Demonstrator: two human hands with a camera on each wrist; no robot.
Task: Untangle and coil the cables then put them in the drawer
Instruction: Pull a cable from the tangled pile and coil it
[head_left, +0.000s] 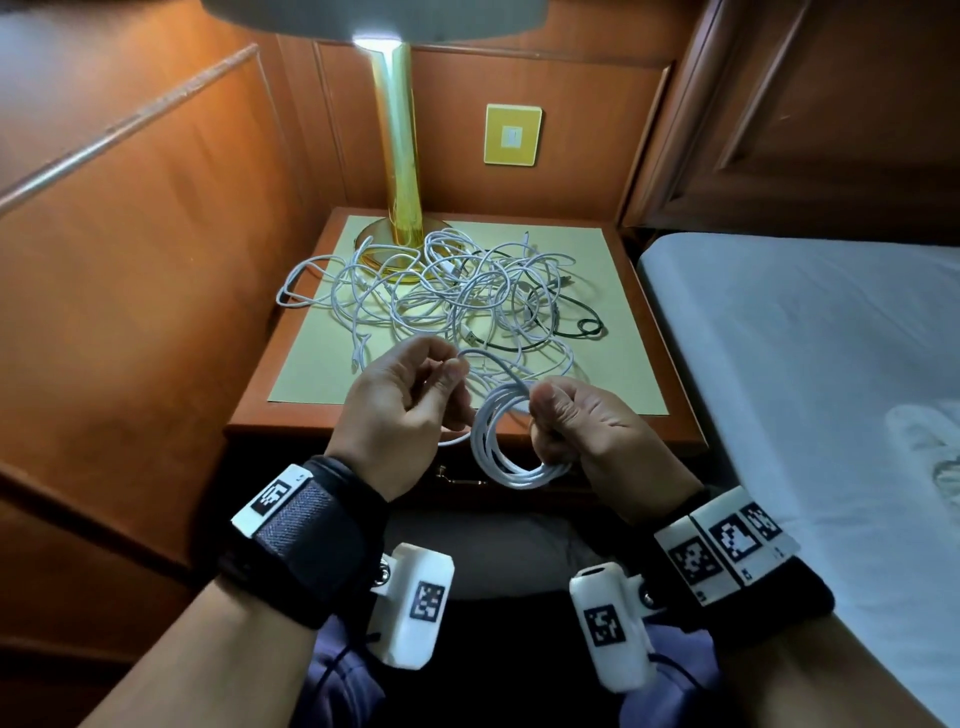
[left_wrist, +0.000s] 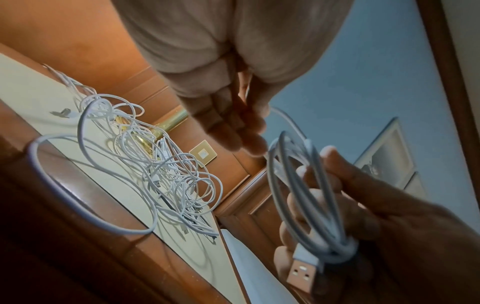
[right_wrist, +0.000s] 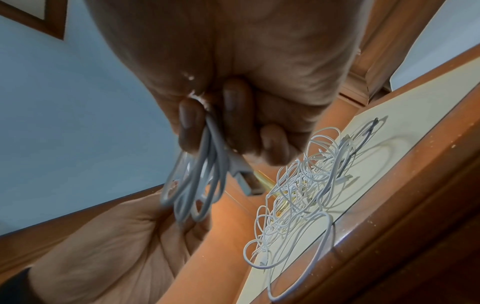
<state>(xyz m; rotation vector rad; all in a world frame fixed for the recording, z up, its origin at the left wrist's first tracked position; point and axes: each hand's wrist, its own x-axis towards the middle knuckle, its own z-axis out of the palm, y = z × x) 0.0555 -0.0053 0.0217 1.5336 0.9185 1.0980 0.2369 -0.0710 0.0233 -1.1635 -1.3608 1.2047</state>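
White round-sheathed charging cables (head_left: 441, 291) lie in one loose tangle at the centre of the head view, spread over the cream-topped wooden bedside bench (head_left: 613, 291) in front of the polished brass lamp stem (head_left: 400, 156), with at least one dark cable threaded among them. A partly wound white cable coil (head_left: 501, 441) hangs lower centre, clamped in the curled fingers of the right hand (head_left: 582, 431); the grip sits where the turns cross, presumably to keep the loops from springing open. Its flat metal USB plug (left_wrist: 301, 273) juts out beneath that grip. The left hand (head_left: 410, 400) pinches the free strand, seemingly to feed the next turn. The drawer cannot be confirmed as open or shut.
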